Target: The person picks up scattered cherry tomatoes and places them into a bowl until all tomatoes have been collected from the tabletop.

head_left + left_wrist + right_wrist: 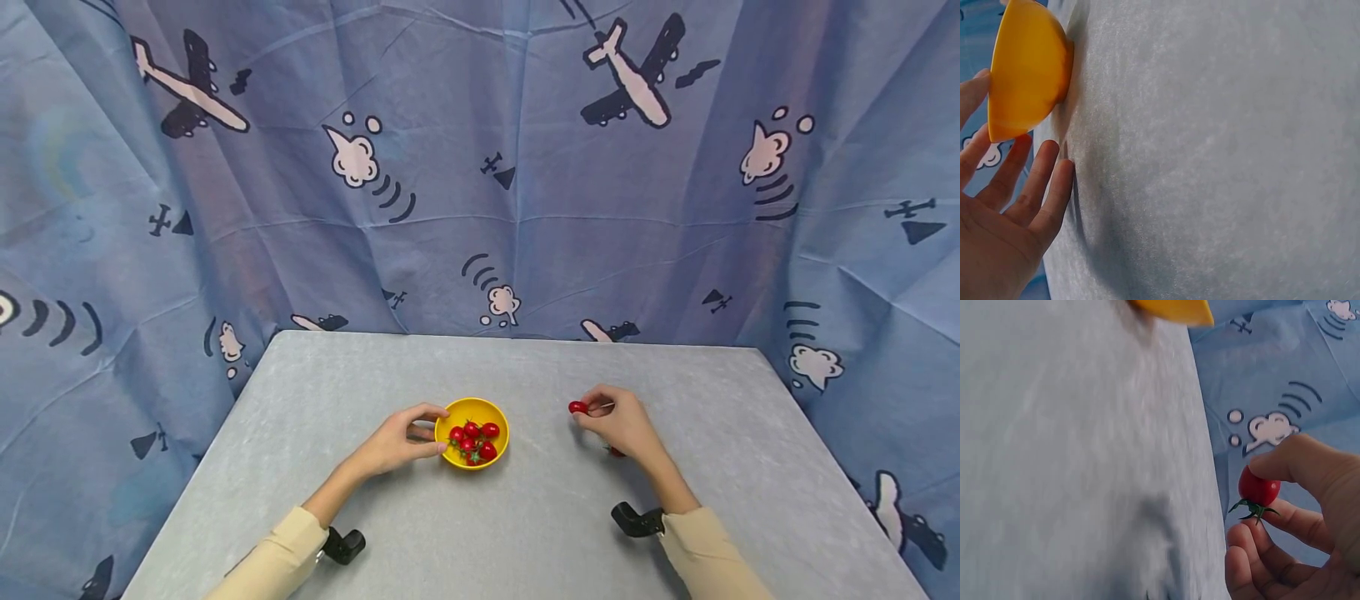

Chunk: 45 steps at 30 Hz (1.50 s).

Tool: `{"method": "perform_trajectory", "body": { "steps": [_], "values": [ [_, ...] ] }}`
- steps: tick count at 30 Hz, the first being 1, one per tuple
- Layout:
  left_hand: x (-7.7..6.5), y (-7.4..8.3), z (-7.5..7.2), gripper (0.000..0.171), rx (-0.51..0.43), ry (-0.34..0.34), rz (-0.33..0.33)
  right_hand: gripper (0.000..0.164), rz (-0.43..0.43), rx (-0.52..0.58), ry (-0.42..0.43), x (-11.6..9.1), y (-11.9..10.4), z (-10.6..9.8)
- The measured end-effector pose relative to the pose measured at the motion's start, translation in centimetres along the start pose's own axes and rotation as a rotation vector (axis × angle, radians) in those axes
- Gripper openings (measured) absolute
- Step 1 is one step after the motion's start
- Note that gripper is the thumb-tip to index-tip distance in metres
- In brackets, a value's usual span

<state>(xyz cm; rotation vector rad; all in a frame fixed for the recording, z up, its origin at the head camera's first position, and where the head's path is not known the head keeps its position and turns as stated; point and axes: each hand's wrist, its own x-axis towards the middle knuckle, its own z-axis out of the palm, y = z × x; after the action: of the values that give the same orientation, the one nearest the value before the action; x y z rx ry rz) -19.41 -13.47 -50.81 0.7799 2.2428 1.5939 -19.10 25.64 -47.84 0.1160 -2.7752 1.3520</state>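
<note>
A yellow bowl (472, 466) stands on the table with several small red cherry tomatoes (481, 451) in it. At its left side is my left hand (402, 437), thumb and fingertips touching the rim. In the left wrist view these fingers look fairly straight and spread beside the bowl (1029, 69). To the right of the bowl, my right hand (619, 421) pinches one cherry tomato (577, 407) above the table. Its green stem end hangs down in the right wrist view, where the tomato (1260, 487) sits between thumb and fingers. Another tomato (616, 452) lies partly hidden beneath that hand.
The grey-white table (525, 533) reaches back to a blue curtain (450, 167) printed with planes and clouds. Black wrist mounts (636, 521) stick out near both sleeves. Part of the bowl (1175, 309) shows at the top of the right wrist view.
</note>
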Motion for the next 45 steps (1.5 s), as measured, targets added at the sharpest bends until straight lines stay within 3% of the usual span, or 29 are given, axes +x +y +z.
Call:
{"method": "perform_trajectory", "body": {
  "steps": [19,28,37,45],
  "values": [
    [-0.1,0.2,0.0,0.046,0.005,0.014,-0.010,0.017,-0.123,0.093,-0.103,1.3,-4.5,3.8],
    [-0.1,0.1,-0.1,0.046,0.017,0.007,-0.005,0.019,-0.184,0.080,-0.162,1.0,-5.9,5.0],
    [-0.1,0.4,-0.1,0.047,0.025,-0.001,-0.003,0.018,-0.322,0.085,-0.259,1.0,-7.0,6.3],
    [-0.1,0.5,-0.1,0.047,0.023,-0.004,-0.007,0.021,-0.356,0.046,-0.292,0.6,-7.8,7.6]
  ]
}}
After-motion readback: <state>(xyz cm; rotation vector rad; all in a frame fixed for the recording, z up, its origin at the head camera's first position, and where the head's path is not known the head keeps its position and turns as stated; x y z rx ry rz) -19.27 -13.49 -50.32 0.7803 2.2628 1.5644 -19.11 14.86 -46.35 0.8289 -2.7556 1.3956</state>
